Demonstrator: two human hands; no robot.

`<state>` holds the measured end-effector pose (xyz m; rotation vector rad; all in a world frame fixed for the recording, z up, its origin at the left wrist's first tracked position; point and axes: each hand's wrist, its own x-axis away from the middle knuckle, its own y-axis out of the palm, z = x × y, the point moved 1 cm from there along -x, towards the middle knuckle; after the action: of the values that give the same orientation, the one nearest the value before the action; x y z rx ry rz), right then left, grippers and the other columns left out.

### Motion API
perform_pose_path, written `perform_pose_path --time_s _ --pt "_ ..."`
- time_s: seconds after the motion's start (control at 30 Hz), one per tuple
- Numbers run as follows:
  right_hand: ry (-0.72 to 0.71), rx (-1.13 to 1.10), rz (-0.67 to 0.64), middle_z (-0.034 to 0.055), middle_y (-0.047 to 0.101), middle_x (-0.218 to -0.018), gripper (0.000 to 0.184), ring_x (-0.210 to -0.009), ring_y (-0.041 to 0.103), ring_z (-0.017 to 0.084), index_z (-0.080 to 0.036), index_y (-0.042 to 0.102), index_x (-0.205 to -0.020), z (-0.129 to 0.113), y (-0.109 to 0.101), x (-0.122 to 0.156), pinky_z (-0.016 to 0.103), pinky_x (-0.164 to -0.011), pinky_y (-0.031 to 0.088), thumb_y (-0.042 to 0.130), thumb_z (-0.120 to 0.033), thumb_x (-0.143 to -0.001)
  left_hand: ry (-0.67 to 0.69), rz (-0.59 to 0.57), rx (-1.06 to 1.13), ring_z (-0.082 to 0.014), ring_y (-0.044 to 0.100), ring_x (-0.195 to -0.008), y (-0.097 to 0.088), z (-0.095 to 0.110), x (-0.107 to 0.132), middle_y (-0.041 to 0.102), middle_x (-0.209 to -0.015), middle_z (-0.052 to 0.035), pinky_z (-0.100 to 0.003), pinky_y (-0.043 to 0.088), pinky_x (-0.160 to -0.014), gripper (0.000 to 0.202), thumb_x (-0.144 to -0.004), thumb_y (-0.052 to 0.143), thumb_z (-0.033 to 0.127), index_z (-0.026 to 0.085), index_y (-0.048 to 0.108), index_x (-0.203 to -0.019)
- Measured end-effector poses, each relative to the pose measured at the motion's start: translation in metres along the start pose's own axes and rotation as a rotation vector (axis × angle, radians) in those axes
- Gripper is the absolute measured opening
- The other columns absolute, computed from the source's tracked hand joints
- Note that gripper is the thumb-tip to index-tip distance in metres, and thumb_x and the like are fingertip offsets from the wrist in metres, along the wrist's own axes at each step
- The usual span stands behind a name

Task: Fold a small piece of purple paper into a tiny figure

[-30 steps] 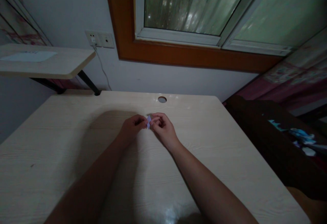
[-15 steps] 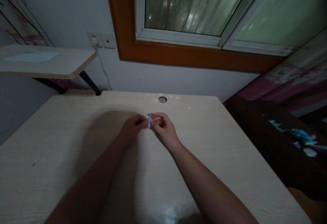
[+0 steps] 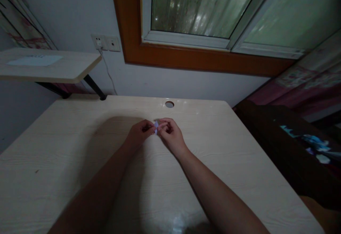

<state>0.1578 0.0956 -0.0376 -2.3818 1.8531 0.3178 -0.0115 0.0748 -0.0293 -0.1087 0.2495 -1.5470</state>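
A small pale-purple piece of folded paper (image 3: 156, 128) is pinched between my two hands, over the far middle of the light wooden desk (image 3: 213, 177). My left hand (image 3: 139, 132) grips its left side between thumb and forefinger. From the right, my right hand (image 3: 172, 134) holds the other side the same way, its remaining fingers curled. The fingertips of both hands almost meet and cover part of the paper. Its exact folded shape is too small to make out.
Behind the hands is a round cable hole (image 3: 169, 104) in the desk. A raised shelf (image 3: 80, 68) at the left bears a white sheet (image 3: 34, 60). A plugged-in cord (image 3: 108, 71) hangs from a wall socket (image 3: 106, 43). Dark furniture with cluttered items (image 3: 317, 143) stands right.
Both hands keep their pinch on the paper, with hardly any movement. The view has shifted very slightly.
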Motion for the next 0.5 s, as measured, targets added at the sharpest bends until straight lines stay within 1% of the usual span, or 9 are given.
perform_pose_path --time_s 0.1,0.2,0.33,0.5 --pt "-0.019 0.071 -0.001 -0.0003 0.065 -0.086 0.029 -0.062 0.05 0.011 -0.025 0.063 -0.111 0.0001 0.0001 0.0006 0.025 -0.06 0.042 0.07 -0.032 -0.083 -0.008 0.005 -0.034 -0.0151 0.063 -0.071 -0.0001 0.001 0.0005 0.07 -0.076 -0.0005 -0.025 0.048 -0.068 0.021 -0.078 0.069 0.039 0.019 0.068 -0.082" --pt "-0.025 0.091 -0.007 -0.0004 0.065 -0.085 0.03 -0.062 0.051 0.012 -0.024 0.063 -0.111 0.0002 0.0 0.0006 0.026 -0.06 0.043 0.069 -0.033 -0.083 -0.017 -0.001 -0.022 -0.0154 0.063 -0.071 -0.0003 0.0002 0.0007 0.07 -0.076 -0.0009 -0.026 0.048 -0.069 0.023 -0.078 0.07 0.041 0.019 0.068 -0.08" --pt "-0.013 0.056 -0.001 -0.0005 0.066 -0.083 0.029 -0.062 0.052 0.012 -0.024 0.063 -0.109 0.0012 0.0001 0.0 0.026 -0.059 0.042 0.069 -0.031 -0.082 -0.041 -0.017 0.025 -0.0158 0.064 -0.071 -0.001 -0.0004 0.001 0.071 -0.075 -0.0016 -0.027 0.05 -0.07 0.024 -0.078 0.07 0.043 0.018 0.069 -0.079" --pt "0.023 -0.059 -0.008 -0.0019 0.065 -0.078 0.03 -0.06 0.051 0.012 -0.024 0.062 -0.105 0.0015 0.0022 -0.0013 0.026 -0.057 0.041 0.074 -0.032 -0.079 -0.049 -0.031 0.123 -0.0145 0.063 -0.067 -0.0017 0.0007 0.0006 0.069 -0.07 -0.0011 -0.026 0.05 -0.068 0.023 -0.077 0.071 0.04 0.017 0.067 -0.075"
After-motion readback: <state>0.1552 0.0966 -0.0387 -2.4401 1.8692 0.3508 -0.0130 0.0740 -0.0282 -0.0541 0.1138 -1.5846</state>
